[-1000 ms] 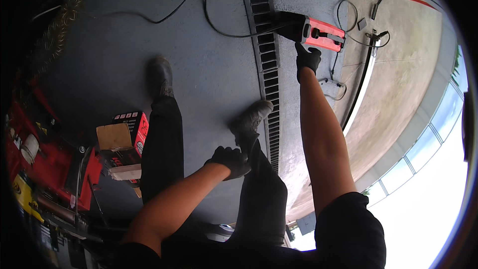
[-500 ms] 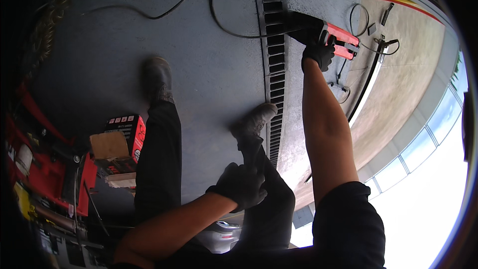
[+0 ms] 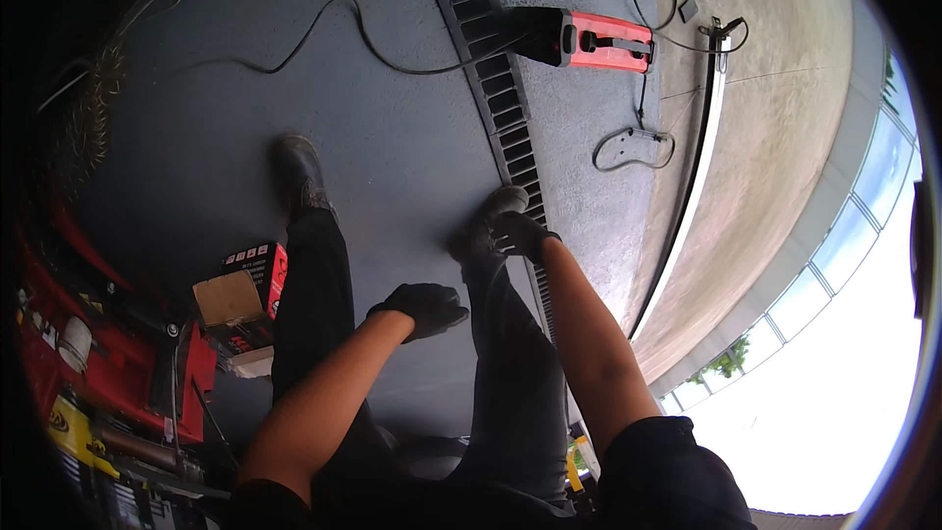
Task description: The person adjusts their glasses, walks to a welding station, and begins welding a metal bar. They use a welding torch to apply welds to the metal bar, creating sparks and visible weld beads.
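Observation:
My left hand (image 3: 422, 311), in a black glove, hovers in front of my legs with nothing visible in it; its fingers stretch to the right, lightly bent. The black-gloved right hand (image 3: 518, 236) is open, fingers apart, above my right boot (image 3: 503, 201); I cannot tell whether it touches the boot. Farther off, a red box-shaped machine (image 3: 608, 41) with a black top handle stands beside the floor grate (image 3: 496, 81), untouched by either hand. A black cable (image 3: 358, 20) runs left from it across the grey floor.
An opened cardboard box (image 3: 228, 297) and red equipment (image 3: 137, 353) stand at the left. On the right lie a looped cable (image 3: 628, 167), a long straight bar (image 3: 699, 167) and a small dark flat piece (image 3: 689, 9). Coiled material (image 3: 96, 118) sits far left.
My right hand has let go of the red machine's handle and come back to my right boot. My left hand has moved up and left, its fingers straighter. The view has shifted.

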Available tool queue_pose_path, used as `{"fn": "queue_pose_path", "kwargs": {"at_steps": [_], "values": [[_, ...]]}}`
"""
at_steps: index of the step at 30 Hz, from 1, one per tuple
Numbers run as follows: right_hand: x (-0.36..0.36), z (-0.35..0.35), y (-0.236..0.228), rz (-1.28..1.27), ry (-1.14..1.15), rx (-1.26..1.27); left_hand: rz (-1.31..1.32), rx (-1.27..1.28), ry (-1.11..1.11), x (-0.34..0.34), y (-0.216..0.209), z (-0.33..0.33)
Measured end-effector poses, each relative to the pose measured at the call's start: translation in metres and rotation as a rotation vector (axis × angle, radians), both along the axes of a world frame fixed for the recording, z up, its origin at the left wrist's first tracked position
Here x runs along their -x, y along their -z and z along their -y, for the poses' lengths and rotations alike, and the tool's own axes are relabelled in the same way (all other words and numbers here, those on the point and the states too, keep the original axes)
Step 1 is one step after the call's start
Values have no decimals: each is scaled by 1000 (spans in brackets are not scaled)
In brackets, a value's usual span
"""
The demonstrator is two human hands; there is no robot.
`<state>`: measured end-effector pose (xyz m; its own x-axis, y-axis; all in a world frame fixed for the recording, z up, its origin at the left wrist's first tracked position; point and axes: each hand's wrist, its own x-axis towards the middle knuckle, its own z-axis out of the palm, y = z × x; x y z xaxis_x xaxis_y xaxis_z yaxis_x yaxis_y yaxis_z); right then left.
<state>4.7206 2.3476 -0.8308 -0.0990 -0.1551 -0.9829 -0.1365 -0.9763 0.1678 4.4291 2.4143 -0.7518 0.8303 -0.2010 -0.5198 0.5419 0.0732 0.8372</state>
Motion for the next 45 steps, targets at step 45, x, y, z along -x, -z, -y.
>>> {"fn": "queue_pose_path", "kwargs": {"at_steps": [45], "values": [[-350,422,-379,384,124,-591,-542,-208,-795,-480,-343,-203]]}}
